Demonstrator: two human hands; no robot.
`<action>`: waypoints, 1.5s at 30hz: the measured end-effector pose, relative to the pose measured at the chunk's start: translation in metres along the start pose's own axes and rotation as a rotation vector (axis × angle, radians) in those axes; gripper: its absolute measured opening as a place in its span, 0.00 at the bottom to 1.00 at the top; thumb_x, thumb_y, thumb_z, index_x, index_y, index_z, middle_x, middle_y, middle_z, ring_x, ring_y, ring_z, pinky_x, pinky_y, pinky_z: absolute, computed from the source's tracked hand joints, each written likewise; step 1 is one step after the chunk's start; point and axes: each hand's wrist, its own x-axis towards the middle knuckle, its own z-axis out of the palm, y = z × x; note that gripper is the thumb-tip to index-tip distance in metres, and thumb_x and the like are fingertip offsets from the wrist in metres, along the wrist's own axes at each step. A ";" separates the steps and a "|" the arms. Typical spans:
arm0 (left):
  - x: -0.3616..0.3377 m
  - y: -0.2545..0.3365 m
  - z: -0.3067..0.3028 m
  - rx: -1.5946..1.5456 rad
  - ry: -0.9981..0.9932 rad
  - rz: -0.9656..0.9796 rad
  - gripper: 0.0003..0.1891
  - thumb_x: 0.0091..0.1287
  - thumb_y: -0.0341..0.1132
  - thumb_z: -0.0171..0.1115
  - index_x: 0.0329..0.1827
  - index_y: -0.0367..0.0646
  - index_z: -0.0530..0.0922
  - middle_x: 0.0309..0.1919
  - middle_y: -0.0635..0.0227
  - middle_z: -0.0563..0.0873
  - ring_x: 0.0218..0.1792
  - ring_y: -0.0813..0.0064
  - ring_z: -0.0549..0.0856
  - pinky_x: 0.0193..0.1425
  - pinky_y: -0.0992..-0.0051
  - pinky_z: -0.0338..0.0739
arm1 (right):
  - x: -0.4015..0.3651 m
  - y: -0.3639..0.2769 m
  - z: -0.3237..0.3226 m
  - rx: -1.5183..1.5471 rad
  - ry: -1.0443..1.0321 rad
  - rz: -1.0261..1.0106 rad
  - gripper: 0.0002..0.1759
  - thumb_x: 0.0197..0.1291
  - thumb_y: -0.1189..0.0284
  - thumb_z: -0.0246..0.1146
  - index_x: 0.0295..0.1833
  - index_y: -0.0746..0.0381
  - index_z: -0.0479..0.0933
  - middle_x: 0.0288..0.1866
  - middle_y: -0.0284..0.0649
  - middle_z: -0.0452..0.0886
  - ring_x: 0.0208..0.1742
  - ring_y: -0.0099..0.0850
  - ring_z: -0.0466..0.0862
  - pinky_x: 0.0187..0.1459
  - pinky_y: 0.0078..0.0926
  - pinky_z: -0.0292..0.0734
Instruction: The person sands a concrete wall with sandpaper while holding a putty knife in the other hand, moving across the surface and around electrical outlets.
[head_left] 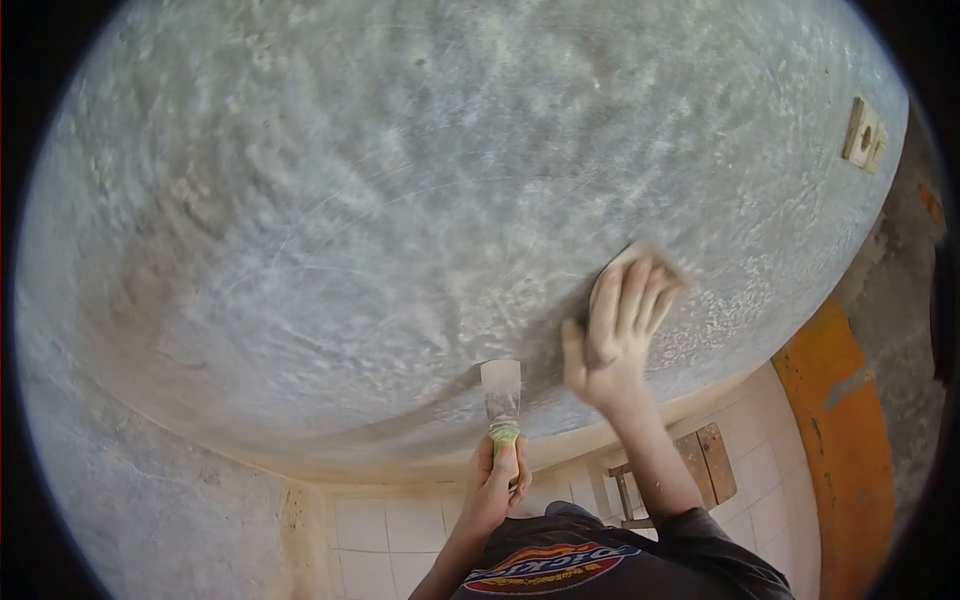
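A mottled grey-green wall (380, 200) fills most of the head view. My right hand (625, 320) presses a thin, pale brown sheet (632, 254) flat against it, fingers over the sheet; the hand is slightly blurred. Lower down, my left hand (500, 475) is wrapped round the handle of a scraper (502, 390). Its wide, dusty metal blade points up and lies close to the wall; whether it touches cannot be told.
A socket plate (859, 132) is on the wall at the upper right. Below are white floor tiles (365, 525) and a small wooden stool (708, 465). An orange painted band (835, 400) runs down the right side.
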 end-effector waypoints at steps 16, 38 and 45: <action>0.000 -0.015 0.015 -0.017 0.353 0.084 0.20 0.77 0.49 0.44 0.51 0.40 0.74 0.26 0.72 0.78 0.17 0.83 0.74 0.17 0.85 0.65 | -0.014 0.001 -0.005 -0.021 -0.047 -0.042 0.31 0.61 0.59 0.58 0.63 0.69 0.65 0.58 0.62 0.68 0.56 0.57 0.69 0.57 0.68 0.57; -0.055 0.054 -0.111 -0.051 0.182 0.060 0.21 0.78 0.48 0.41 0.59 0.39 0.70 0.33 0.70 0.74 0.24 0.79 0.74 0.24 0.79 0.68 | -0.069 -0.142 0.051 -0.011 -0.115 -0.007 0.29 0.57 0.61 0.60 0.58 0.69 0.70 0.55 0.59 0.71 0.53 0.55 0.71 0.56 0.66 0.58; -0.065 0.076 -0.159 -0.089 0.027 0.055 0.20 0.78 0.45 0.43 0.61 0.38 0.69 0.35 0.71 0.74 0.29 0.82 0.73 0.28 0.81 0.68 | 0.016 -0.174 0.041 0.049 0.063 0.036 0.42 0.61 0.59 0.59 0.72 0.75 0.54 0.73 0.68 0.53 0.75 0.63 0.52 0.67 0.71 0.36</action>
